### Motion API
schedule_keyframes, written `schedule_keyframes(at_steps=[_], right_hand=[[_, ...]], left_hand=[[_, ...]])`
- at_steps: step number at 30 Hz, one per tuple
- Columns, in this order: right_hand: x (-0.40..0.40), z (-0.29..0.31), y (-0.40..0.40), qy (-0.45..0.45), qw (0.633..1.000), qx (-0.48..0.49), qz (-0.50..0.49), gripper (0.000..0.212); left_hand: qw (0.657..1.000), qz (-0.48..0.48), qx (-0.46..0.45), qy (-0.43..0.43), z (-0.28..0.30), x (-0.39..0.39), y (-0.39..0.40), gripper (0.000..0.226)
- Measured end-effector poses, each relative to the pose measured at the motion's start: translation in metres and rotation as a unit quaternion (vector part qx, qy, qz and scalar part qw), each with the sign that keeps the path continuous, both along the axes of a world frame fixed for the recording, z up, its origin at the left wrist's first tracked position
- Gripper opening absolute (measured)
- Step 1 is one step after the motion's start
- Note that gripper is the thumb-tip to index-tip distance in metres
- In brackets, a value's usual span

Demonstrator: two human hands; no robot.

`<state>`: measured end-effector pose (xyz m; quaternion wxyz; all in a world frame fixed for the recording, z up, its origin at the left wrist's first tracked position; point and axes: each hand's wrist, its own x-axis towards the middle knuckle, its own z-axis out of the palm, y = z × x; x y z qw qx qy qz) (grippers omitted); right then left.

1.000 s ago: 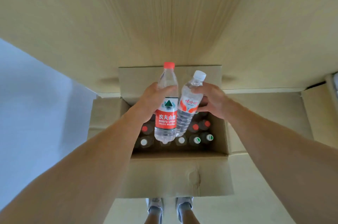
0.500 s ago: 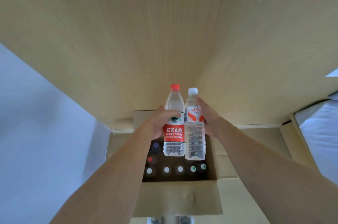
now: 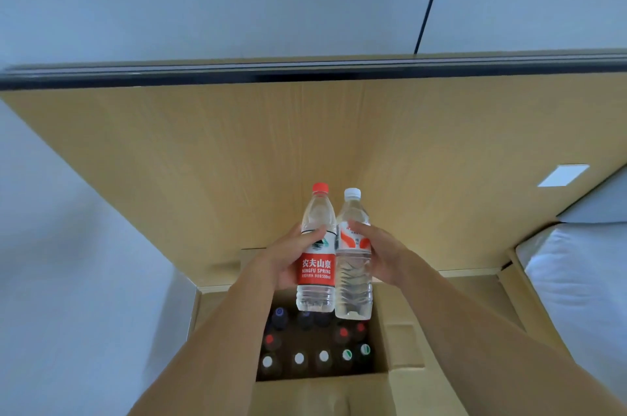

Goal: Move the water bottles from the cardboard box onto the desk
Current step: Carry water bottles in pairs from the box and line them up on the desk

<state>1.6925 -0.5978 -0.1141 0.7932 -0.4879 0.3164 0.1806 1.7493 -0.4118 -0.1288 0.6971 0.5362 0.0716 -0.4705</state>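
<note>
Head view: left hand (image 3: 288, 259) fingers curling round red-capped bottle (image 3: 317, 252); right hand (image 3: 383, 256) fingers gripping white-capped bottle (image 3: 353, 256). Both bottles touching, upright, now raised higher above cardboard box (image 3: 403, 347), table (image 3: 237, 151) at 12 o'clock, more exposed.

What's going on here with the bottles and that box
A person is unloading water bottles. The left hand grips a red-capped bottle and the right hand grips a white-capped bottle, both upright, side by side above the open cardboard box. More bottles are in the box; the wooden desk lies ahead.
</note>
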Motion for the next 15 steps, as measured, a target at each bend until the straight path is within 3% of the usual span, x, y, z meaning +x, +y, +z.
schedule_keyframes(at_steps=[2, 6, 11, 15], right_hand=[[-0.007, 0.006, -0.005, 0.003, 1.0, 0.018, 0.012, 0.038], [-0.025, 0.017, -0.015, -0.02, 0.999, 0.011, 0.034, 0.055], [-0.052, 0.031, -0.025, -0.093, 0.994, -0.023, 0.052, 0.072], [-0.079, 0.03, -0.024, -0.1, 0.994, -0.041, -0.036, 0.087]], left_hand=[[1.0, -0.006, 0.006, 0.009, 0.012, -0.004, -0.007, 0.064], [0.999, -0.044, 0.021, -0.017, 0.03, -0.01, -0.021, 0.05], [0.995, -0.094, 0.012, -0.031, 0.035, -0.012, -0.027, 0.063], [0.987, -0.157, -0.019, -0.041, 0.039, -0.018, -0.029, 0.07]])
